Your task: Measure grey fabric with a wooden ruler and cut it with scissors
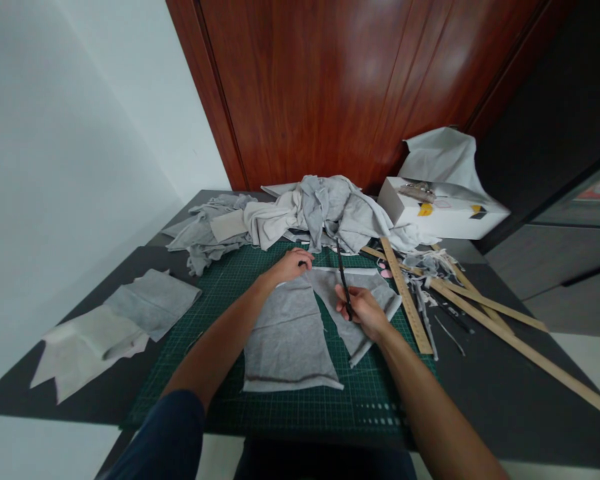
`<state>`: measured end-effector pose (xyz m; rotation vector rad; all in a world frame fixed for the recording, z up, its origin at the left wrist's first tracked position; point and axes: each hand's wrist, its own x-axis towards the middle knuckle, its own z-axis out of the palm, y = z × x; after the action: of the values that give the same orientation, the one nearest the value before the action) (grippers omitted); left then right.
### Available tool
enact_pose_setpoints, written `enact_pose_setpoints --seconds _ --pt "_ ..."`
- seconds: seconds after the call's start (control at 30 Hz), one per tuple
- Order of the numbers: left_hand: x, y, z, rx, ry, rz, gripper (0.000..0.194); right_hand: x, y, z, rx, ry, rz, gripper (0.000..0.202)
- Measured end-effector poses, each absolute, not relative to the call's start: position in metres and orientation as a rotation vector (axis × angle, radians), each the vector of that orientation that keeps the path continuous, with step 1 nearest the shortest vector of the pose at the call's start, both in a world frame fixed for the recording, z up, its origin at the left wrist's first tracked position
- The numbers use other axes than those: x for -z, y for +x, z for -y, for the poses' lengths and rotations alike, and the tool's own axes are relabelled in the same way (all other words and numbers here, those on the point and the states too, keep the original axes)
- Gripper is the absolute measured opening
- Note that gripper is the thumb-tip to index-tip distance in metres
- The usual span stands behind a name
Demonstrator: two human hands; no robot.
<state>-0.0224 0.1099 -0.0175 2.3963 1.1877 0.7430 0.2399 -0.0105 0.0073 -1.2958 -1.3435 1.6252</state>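
My right hand (361,311) is closed round black scissors (344,280), whose blades point away from me. Beneath it lies a smaller grey fabric piece (380,293), with a narrow wedge of mat showing between it and a larger grey fabric piece (293,333). At the far edge of the larger piece rests my left hand (291,265), fingers curled in. A small dark tip shows at those fingers, too small to name. Both fabric pieces lie flat on the green cutting mat (205,380).
Heaped grey and whitish cloth (325,207) lines the back. Folded fabric (150,303) lies at left. A wooden ruler (405,293), wooden strips (520,347) and fabric scraps (433,263) lie at right, before a white box (445,213). A wooden door (320,87) stands behind.
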Motion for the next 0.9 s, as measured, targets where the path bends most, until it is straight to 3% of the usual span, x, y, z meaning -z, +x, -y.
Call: enact_pose_setpoints --seconds 0.17,0.37,0.9 --pt "0.018 -0.025 -0.105 -0.615 2.45 -1.216 0.028 -0.014 0.248 0.02 -1.749 -1.205 1.344 0.062" --pt "0.012 -0.037 -0.102 -0.54 2.517 -1.187 0.022 -0.029 0.251 0.041 -1.888 -1.148 1.307 0.063" --pt "0.021 -0.066 -0.115 -0.484 2.454 -1.433 0.045 -0.03 0.238 0.062 -2.161 -1.232 1.267 0.065"
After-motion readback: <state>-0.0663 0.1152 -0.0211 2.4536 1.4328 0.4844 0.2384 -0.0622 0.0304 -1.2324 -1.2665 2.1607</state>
